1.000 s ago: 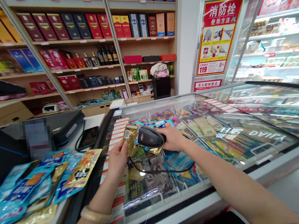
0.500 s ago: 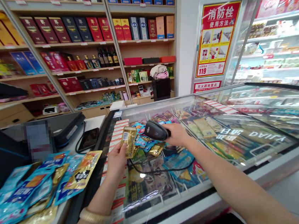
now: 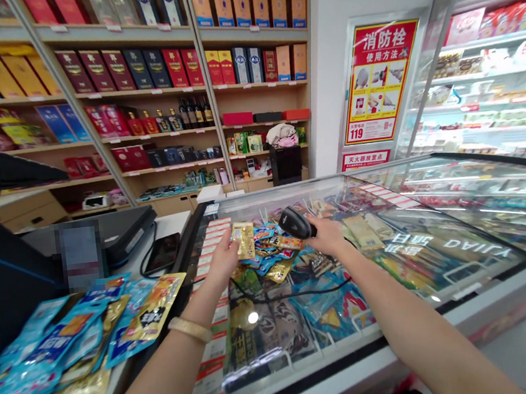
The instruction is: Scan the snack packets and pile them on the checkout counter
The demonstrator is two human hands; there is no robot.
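Note:
My left hand (image 3: 224,255), with a gold bracelet on the wrist, pinches the lower left edge of a gold snack packet (image 3: 245,240) over the freezer's glass lid. In my right hand (image 3: 327,235) is a black barcode scanner (image 3: 294,223), its head turned toward the packet and a little apart from it. Between and below my hands, a pile of blue and gold snack packets (image 3: 274,260) lies on the glass. The scanner's black cable (image 3: 292,295) loops across the lid beneath my hands. The fingers around the scanner's handle are partly hidden.
More blue and gold packets (image 3: 66,337) lie heaped on the counter at the left. A dark phone (image 3: 165,251) rests behind them, beside a black device (image 3: 128,236). Shelves of boxed bottles (image 3: 146,68) line the back wall. The freezer's front rim (image 3: 336,360) runs close to me.
My left hand has moved right and farther forward with the gold packet. The scanner has shifted right, and the pile between my hands shows more. My view has tilted up slightly.

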